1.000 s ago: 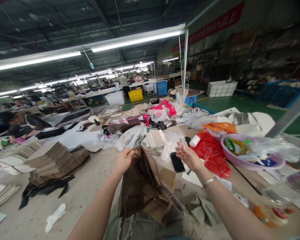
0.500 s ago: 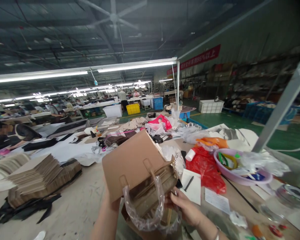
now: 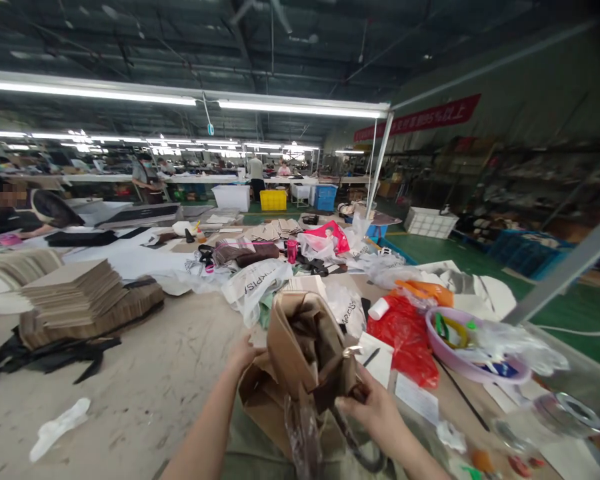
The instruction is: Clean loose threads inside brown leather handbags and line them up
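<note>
A brown bag (image 3: pixel 297 343) is in front of me at the table's near edge, its folded opening facing up and its plastic-wrapped handles hanging toward me. My left hand (image 3: pixel 246 353) is at the bag's left side, its fingertips partly hidden behind the brown material. On the right side, my right hand (image 3: pixel 367 400) grips the bag's edge beside a shiny metal piece, with the thumb toward me. A dark strap loops down below that hand.
Stacked brown panels (image 3: pixel 73 293) stand at the left. Right of the bag lie a red plastic bag (image 3: pixel 405 337), a purple basin (image 3: pixel 473 367) and a clear jar (image 3: pixel 555 417). A person (image 3: pixel 45 210) leans over the table at far left.
The bag has turned and folded, so its flat front panel no longer faces me and the opening shows. Both hands have shifted on it, and the head view has moved slightly.
</note>
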Demonstrator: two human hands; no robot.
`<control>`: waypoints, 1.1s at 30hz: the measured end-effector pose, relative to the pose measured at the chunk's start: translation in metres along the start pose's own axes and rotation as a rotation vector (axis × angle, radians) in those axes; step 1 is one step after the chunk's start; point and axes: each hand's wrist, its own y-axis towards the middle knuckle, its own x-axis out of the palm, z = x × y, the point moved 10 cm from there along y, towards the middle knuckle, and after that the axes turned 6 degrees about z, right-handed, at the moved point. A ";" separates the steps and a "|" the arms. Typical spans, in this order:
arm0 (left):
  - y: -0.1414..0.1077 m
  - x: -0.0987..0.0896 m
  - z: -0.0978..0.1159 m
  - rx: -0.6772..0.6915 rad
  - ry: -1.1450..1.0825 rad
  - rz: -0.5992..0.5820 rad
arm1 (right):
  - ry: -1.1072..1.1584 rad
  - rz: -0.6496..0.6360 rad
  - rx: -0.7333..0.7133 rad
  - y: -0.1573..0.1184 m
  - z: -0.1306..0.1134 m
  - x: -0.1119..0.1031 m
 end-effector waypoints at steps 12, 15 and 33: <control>-0.140 -0.010 0.067 0.375 -0.049 -0.127 | -0.118 0.032 0.041 0.014 0.033 0.013; -0.149 -0.011 0.070 0.367 0.171 -0.048 | -0.120 0.009 0.046 0.010 0.022 0.023; -0.121 -0.037 0.079 0.411 0.015 -0.165 | -0.969 -0.194 -0.638 0.023 -0.120 0.056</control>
